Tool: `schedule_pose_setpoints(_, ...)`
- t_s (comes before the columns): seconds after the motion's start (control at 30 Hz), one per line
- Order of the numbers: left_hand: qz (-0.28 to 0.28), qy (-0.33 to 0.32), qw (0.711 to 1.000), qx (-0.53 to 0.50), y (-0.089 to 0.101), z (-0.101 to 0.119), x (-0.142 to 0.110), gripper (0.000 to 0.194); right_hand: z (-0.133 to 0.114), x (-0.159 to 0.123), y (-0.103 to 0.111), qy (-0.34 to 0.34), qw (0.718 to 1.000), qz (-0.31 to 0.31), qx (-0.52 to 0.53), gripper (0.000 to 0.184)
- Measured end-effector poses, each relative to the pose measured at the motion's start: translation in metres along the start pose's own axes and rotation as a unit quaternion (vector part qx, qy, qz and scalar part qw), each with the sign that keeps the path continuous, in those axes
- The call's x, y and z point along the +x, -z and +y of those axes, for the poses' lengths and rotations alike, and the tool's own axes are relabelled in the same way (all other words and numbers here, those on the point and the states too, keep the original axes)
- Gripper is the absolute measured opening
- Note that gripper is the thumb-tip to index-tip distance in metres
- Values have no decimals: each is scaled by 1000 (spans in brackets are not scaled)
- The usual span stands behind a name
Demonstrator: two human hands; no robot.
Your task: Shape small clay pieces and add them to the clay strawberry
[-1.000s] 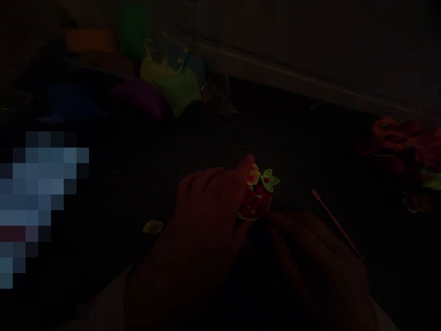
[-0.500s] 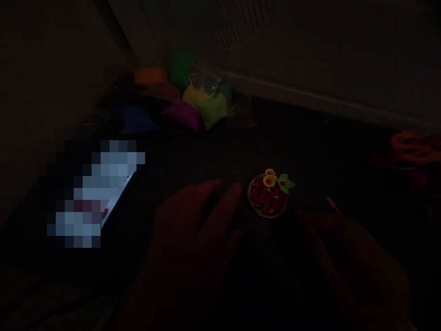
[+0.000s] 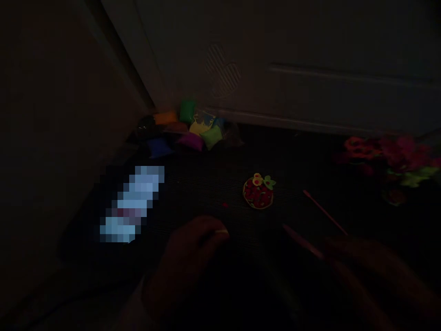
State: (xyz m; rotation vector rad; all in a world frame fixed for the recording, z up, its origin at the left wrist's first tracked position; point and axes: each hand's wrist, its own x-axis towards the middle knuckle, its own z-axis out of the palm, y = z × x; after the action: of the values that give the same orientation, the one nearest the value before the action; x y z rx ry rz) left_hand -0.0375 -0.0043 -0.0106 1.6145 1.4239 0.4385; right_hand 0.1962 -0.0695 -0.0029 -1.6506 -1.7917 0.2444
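Observation:
The scene is very dark. My left hand (image 3: 196, 250) is closed in a pinch, with a small pale yellowish strip (image 3: 221, 231) showing at its fingertips. At the right, my right hand (image 3: 372, 262) grips a pink blade-like tool (image 3: 303, 241), its tip pointing left. Beyond and between the hands lies a small round decorated piece (image 3: 258, 195), red with a pale rim, bearing yellow and green flowers at its top edge. A tiny red bit (image 3: 225, 204) lies to its left. A thin pink stick (image 3: 324, 210) rests on the table beyond my right hand.
A lit, blurred-out screen (image 3: 134, 202) lies at the left on the dark table (image 3: 203, 179). Several coloured packets (image 3: 191, 141) are heaped at the back, against the wall. Red, pink and green flower-like things (image 3: 396, 151) are at the right.
The view has shifted. My left hand, its fingers stretched out before, is now pinched on the pale strip. The pink tool now shows in my right hand, which has moved away from the round piece.

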Motion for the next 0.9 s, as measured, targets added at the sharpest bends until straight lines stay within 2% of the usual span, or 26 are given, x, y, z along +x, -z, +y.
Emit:
schedule_pose_setpoints(0.03,-41,12,998,-44,-6,4,-1,13,-8,-1,-8,60,998,7,5,19)
schedule_pose_setpoints(0.1,-96,59,984,-139,-17,10,-2,12,-24,-2,-27,103,993,-41,28,20)
schedule_pose_setpoints(0.2,-127,123,955,-238,-29,13,0,12,-35,-4,-47,63,994,-63,67,21)
schedule_pose_setpoints(0.27,-131,138,945,-265,-31,12,2,10,-34,-6,-53,40,994,-60,79,20)
schedule_pose_setpoints(0.47,-133,149,943,-267,-30,12,6,9,-30,-8,-56,46,992,-77,90,18)
schedule_pose_setpoints(0.6,-130,147,945,-262,-31,13,8,9,-29,-9,-59,61,995,-50,64,18)
schedule_pose_setpoints(0.7,-147,148,943,-258,-29,13,11,8,-29,-9,-59,69,996,-41,50,15)
schedule_pose_setpoints(0.9,-185,148,933,-269,-26,11,13,6,-33,-5,-59,40,990,-98,98,14)
